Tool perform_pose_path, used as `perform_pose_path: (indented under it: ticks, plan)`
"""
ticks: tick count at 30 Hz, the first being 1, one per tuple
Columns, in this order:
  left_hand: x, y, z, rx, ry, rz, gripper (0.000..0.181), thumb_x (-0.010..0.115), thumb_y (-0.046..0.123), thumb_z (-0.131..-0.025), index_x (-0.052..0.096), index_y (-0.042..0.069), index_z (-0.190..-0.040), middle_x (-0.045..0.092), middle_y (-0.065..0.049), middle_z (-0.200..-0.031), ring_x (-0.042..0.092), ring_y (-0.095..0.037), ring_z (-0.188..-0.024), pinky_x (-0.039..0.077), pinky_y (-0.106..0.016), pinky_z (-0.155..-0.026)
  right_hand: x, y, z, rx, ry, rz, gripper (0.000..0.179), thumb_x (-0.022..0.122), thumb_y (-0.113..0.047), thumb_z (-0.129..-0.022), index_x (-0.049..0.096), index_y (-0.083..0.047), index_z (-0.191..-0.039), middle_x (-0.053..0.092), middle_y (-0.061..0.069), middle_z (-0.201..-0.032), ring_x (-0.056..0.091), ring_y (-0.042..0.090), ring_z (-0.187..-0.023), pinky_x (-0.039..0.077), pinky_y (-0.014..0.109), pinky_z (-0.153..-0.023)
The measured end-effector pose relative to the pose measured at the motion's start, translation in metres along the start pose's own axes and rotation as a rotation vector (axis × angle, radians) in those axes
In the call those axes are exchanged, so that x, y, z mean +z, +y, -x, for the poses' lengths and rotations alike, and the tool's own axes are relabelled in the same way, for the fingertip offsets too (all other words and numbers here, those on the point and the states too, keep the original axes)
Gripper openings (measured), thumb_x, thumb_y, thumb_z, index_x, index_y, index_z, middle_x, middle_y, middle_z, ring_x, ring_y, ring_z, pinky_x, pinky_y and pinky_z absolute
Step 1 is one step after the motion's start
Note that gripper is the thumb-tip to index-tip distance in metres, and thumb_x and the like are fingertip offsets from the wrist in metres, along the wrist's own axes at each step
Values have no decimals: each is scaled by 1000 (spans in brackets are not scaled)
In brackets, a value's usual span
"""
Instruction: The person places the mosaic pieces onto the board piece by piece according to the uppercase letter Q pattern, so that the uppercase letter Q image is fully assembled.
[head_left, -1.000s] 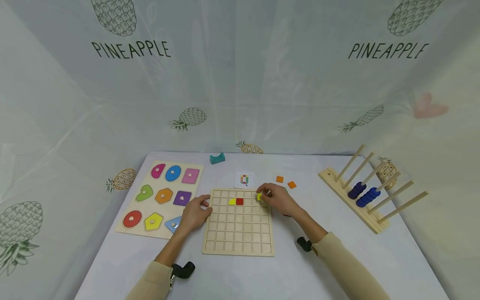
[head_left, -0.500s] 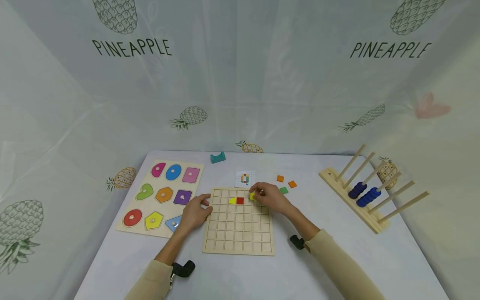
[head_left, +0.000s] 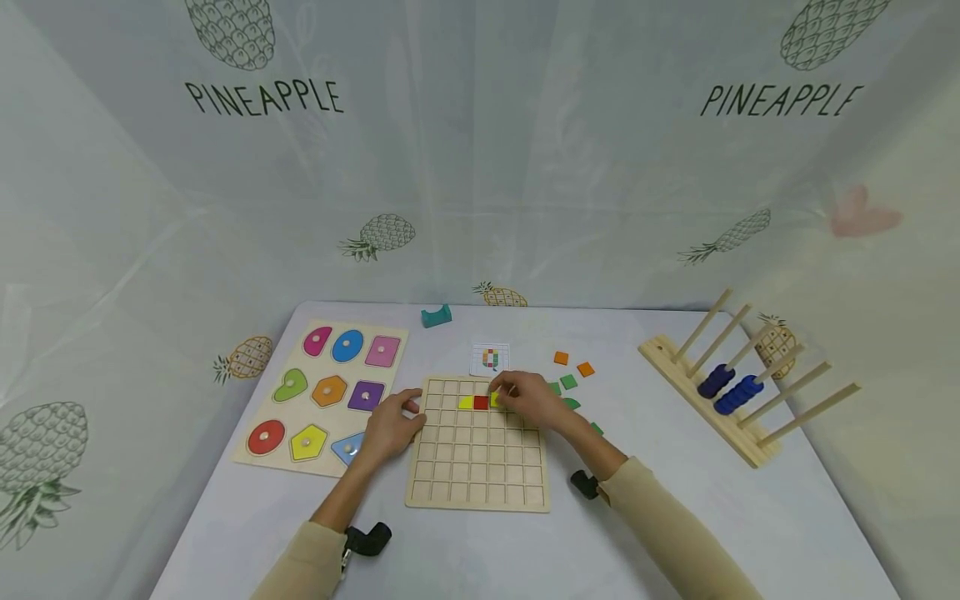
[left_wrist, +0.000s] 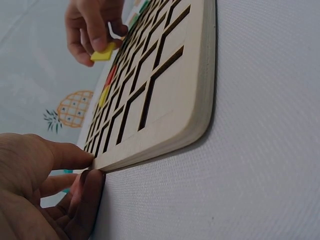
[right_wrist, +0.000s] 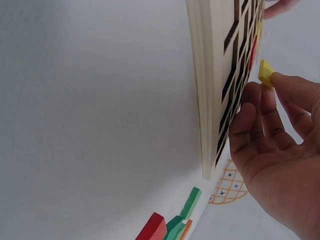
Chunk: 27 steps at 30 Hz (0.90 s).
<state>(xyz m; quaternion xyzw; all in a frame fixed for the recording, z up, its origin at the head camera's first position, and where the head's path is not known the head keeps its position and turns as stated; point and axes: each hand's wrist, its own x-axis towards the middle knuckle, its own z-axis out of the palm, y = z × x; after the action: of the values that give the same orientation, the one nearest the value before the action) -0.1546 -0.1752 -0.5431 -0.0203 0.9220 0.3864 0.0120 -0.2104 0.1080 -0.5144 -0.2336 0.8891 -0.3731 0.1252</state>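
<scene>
Right hand (head_left: 529,398) pinches the yellow tile (left_wrist: 102,53) just right of the red tile (head_left: 481,402); left hand (head_left: 392,427), fingers loose, touches the grid board (head_left: 478,454) at left.

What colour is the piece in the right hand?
The piece is yellow, clearest in the right wrist view.

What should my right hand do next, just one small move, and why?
Probably lower the small yellow tile into the cell right of the red square tile: your right hand pinches it above the wooden grid board, beside that red tile, and your left hand touches the board's left edge.
</scene>
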Motion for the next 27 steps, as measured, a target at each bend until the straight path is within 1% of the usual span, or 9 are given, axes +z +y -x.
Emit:
perform_pose_path:
  ticks: [3, 8, 12, 18, 27]
  plan:
    - [0, 1, 0, -2, 2, -3, 48, 75, 14, -85, 65, 7, -132, 65, -2, -92, 54, -14, -73, 41, -28, -61, 1, 0, -1, 19, -12, 20, 14, 62, -13, -98, 72, -16, -109, 62, -6, -88, 58, 13, -80, 49, 29, -73]
    - [0, 2, 0, -2, 1, -2, 48, 74, 13, -85, 65, 7, -132, 66, -2, -93, 54, -13, -70, 41, -29, -61, 3, 1, -1, 21, -14, 44, 15, 62, -13, -98, 72, -17, -108, 61, -6, -87, 57, 14, -79, 48, 31, -73]
    - [0, 2, 0, -3, 0, -1, 48, 74, 13, -85, 65, 7, -132, 66, -2, -93, 54, -12, -72, 41, -29, -62, 5, 3, -1, 21, -15, 64, 14, 62, -14, -98, 72, -18, -108, 61, -7, -86, 56, 13, -78, 48, 31, -73]
    - [0, 2, 2, -2, 3, 1, 48, 74, 13, -84, 66, 6, -131, 65, -1, -92, 54, -14, -73, 41, -29, -61, 6, 3, -2, 34, -2, 77, 12, 64, -15, -98, 71, -19, -107, 62, -8, -85, 56, 12, -79, 48, 30, -73]
    - [1, 3, 1, -4, 1, 4, 48, 75, 12, -85, 65, 6, -132, 66, -3, -94, 54, -14, -74, 41, -30, -63, 6, 0, -2, 47, 10, 73, 7, 67, -14, -95, 70, -16, -101, 63, -8, -86, 57, 11, -80, 48, 30, -72]
